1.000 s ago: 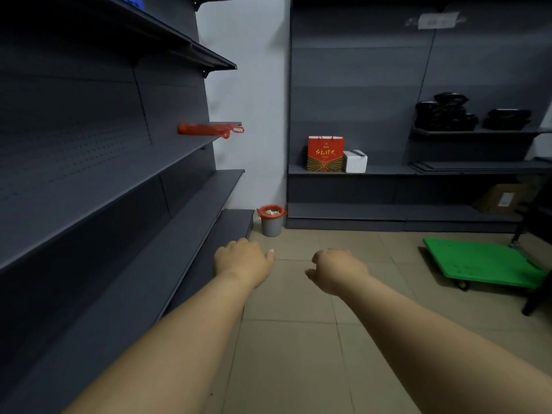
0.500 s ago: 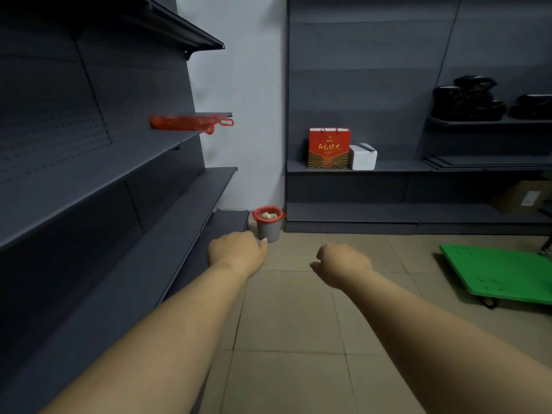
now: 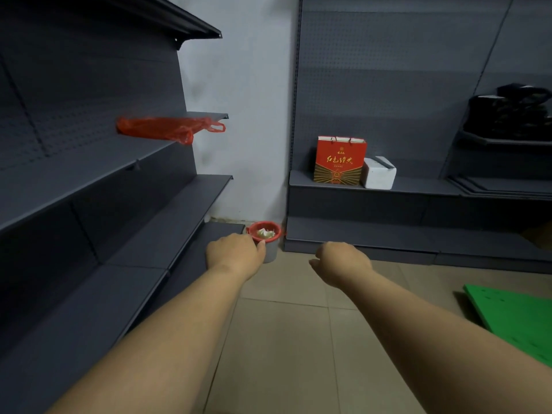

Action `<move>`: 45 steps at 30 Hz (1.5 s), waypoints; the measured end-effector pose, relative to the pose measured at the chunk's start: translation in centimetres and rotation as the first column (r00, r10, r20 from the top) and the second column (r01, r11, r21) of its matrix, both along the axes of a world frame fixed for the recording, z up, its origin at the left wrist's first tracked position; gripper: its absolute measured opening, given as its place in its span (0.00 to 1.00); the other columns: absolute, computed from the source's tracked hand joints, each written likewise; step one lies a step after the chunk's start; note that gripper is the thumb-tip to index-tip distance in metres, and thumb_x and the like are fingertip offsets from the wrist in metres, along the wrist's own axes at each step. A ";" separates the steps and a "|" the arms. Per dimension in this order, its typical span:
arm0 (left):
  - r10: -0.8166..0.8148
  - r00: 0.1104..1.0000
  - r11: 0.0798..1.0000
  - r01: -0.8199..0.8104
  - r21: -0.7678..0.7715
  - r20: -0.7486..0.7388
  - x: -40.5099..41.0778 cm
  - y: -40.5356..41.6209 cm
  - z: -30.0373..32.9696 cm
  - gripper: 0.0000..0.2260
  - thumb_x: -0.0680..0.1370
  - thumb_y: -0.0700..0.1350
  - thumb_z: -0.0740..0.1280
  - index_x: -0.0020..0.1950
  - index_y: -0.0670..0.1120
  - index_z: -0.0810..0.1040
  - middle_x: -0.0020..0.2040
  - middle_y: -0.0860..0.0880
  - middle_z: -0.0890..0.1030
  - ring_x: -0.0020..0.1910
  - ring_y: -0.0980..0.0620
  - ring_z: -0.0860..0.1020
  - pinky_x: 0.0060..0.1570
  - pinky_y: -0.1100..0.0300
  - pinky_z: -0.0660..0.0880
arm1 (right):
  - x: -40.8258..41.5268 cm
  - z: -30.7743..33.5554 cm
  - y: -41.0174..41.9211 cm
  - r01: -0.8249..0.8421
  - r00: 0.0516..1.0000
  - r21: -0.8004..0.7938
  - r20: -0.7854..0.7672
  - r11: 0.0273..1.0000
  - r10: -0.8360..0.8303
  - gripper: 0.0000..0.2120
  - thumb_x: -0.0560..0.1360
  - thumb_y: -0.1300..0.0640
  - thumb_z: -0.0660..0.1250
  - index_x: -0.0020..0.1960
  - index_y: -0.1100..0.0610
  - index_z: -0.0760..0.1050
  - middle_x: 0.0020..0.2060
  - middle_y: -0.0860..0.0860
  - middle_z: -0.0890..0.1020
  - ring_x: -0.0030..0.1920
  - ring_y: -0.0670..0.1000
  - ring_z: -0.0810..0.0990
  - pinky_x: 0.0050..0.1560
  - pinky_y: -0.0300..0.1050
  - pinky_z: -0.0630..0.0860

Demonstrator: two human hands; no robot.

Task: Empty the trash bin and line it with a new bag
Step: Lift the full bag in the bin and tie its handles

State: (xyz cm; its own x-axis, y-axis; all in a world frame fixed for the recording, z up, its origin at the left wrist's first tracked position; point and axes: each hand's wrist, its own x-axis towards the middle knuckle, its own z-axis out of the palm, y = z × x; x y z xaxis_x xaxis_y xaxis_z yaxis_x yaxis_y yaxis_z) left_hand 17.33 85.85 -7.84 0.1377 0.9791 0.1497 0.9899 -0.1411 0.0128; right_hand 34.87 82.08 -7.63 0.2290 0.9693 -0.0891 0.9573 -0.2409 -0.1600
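Note:
A small grey trash bin [image 3: 272, 252] stands on the floor in the corner between two shelf units. A red bag [image 3: 254, 231] lines its rim, and pale crumpled rubbish lies inside. A loose red plastic bag [image 3: 161, 129] rests on the left unit's middle shelf, one handle hanging past the edge. My left hand [image 3: 236, 253] is stretched forward with curled fingers, overlapping the bin's near left side in view and holding nothing. My right hand [image 3: 340, 261] is held out to the bin's right, fingers curled and empty.
Dark grey shelving [image 3: 134, 228] runs along the left and across the back wall. On the back shelf stand a red gift bag [image 3: 339, 161] and a white box [image 3: 378, 173]. A green platform cart [image 3: 516, 318] sits low on the right. Beige floor tiles [image 3: 280, 339] lie underfoot.
The view has moved closer to the corner, so the bin and shelves look larger. Both hands stay held out with curled fingers, and the left one now overlaps the bin.

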 end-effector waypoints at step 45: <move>0.286 0.955 0.948 -0.270 -0.170 0.081 15.4 87.8 -13.5 0.21 0.79 0.55 0.51 0.65 0.47 0.72 0.62 0.44 0.77 0.59 0.43 0.76 0.53 0.51 0.71 | 18.3 -12.2 89.8 -0.239 0.956 0.051 -0.164 0.970 0.244 0.17 0.80 0.49 0.55 0.63 0.55 0.74 0.59 0.55 0.77 0.58 0.58 0.75 0.52 0.50 0.75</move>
State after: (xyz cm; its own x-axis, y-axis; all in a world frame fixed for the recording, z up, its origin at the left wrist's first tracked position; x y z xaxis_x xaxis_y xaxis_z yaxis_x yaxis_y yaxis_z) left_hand 32.75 173.66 -21.33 -0.1516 0.9884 -0.0080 0.9816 0.1514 0.1165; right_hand 53.15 171.91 -19.83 -0.0281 0.9967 -0.0760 0.9450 0.0017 -0.3271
